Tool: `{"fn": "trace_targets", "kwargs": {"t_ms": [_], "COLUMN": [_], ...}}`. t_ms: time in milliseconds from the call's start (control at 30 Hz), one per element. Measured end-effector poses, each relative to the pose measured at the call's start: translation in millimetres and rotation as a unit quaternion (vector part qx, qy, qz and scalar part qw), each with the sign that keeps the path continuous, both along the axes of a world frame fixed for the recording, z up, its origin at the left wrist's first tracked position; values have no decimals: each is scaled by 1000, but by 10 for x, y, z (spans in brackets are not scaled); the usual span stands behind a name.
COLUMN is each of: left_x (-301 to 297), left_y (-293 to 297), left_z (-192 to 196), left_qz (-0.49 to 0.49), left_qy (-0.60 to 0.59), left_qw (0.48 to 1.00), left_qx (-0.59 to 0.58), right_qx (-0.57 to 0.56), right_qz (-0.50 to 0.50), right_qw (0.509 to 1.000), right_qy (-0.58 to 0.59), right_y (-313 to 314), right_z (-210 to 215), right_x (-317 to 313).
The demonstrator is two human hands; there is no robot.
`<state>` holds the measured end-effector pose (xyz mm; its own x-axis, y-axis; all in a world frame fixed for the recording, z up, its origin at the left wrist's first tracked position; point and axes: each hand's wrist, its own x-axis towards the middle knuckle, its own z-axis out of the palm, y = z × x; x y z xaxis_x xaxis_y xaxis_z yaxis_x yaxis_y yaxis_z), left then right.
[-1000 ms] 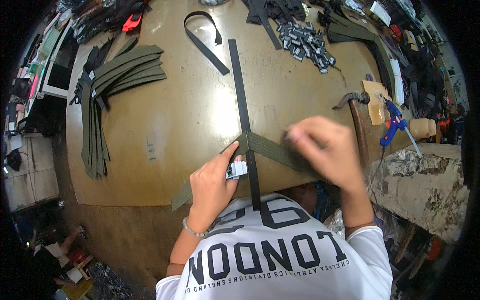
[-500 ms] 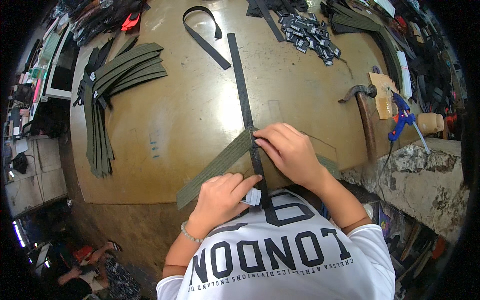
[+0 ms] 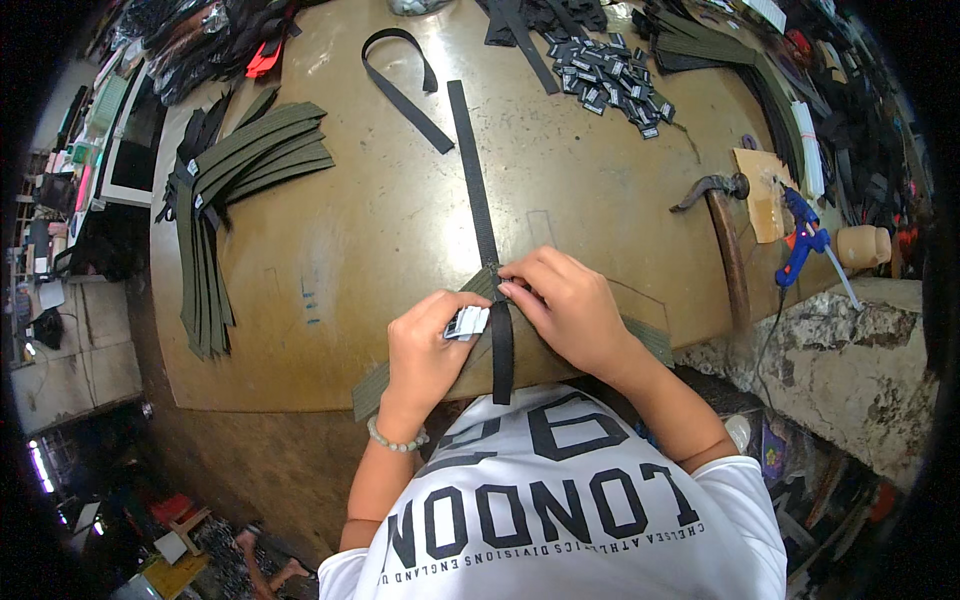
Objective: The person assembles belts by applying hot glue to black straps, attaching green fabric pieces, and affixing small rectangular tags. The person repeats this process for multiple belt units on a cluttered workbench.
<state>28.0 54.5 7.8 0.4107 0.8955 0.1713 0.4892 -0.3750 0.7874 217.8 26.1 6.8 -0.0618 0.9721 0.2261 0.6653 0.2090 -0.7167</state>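
Note:
A long black webbing strap point(image 3: 472, 180) runs down the table toward me and over its near edge. It crosses the peak of an olive-green ribbed strip point(image 3: 483, 283), whose two arms slope down to either side. My right hand point(image 3: 565, 310) pinches the black strap at this crossing; anything small between the fingertips is hidden. My left hand point(image 3: 428, 345) is closed on a small stack of white labels point(image 3: 466, 322), with its finger and thumb tips touching the black strap's left edge just below the crossing.
Olive strips point(image 3: 205, 215) lie piled on the left. A looped black strap point(image 3: 405, 95) and a heap of small black labels point(image 3: 615, 82) lie farther back. At right are a hammer point(image 3: 728, 240) and a blue glue gun point(image 3: 800, 235) with its cord. The table's near edge point(image 3: 280, 409) borders my body.
My left hand has moved up and slightly left along the black strap, close to my right hand, carrying the white labels. The strap's near end has shifted left. My right hand stays at the crossing.

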Motion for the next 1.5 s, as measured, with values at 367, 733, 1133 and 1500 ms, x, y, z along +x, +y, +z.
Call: {"fn": "trace_targets", "kwargs": {"t_ms": [367, 733, 1133, 1500], "left_x": [145, 137, 120, 123], "left_y": [115, 78, -22, -63], "left_z": [193, 157, 141, 164], "left_qz": [74, 76, 3, -11], "left_qy": [93, 119, 197, 246], "left_qw": [982, 985, 980, 968], "left_qx": [-143, -96, 11, 48], "right_qx": [-125, -83, 159, 199], "right_qz": [79, 104, 145, 171], "right_qw": [984, 988, 956, 908], "right_qy": [101, 82, -200, -326], "right_y": [158, 798, 159, -100], "right_z": [249, -60, 130, -16], "right_x": [112, 215, 294, 366]}}
